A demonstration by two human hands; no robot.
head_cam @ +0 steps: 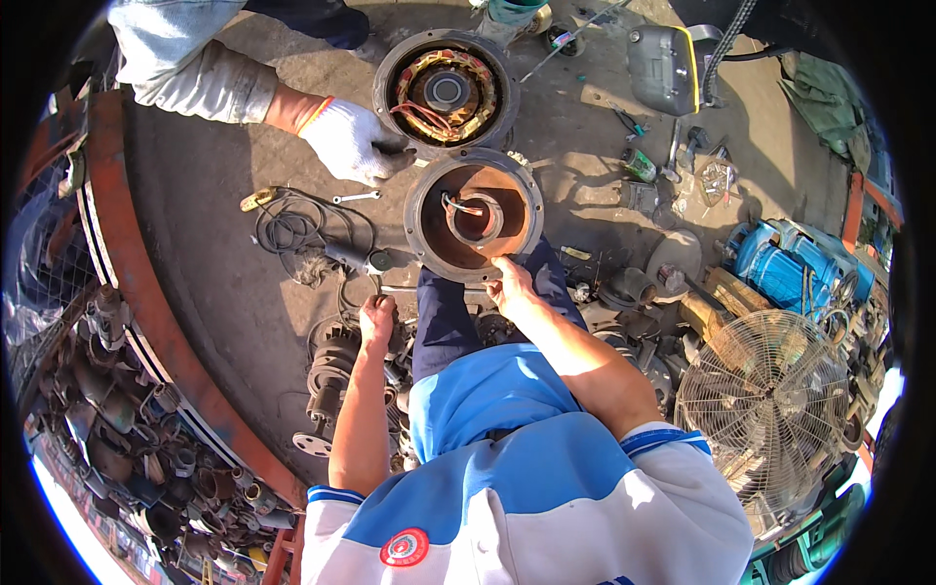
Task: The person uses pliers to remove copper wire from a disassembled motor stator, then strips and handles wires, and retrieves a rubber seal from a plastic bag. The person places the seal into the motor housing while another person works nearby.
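My right hand [514,287] grips the near rim of a round metal motor end cover [414,219], its hollow side facing up and short wires coming out near its centre. My left hand [377,319] is loosely curled to the left of my legs, near a grinder-like tool [349,257]; whether it holds anything is unclear. Just beyond the cover stands an open motor housing [381,88] with copper windings and a central bearing. Another person's gloved hand [349,143] is at the left of the housing, close to the cover's far edge.
A combination wrench [357,197] and a coiled cable [281,230] lie on the ground at the left. Pliers [630,124], a hammer [673,157] and a can [640,165] are at the right. A fan guard [768,409], blue motors [779,263] and a rotor [329,373] stand nearer me.
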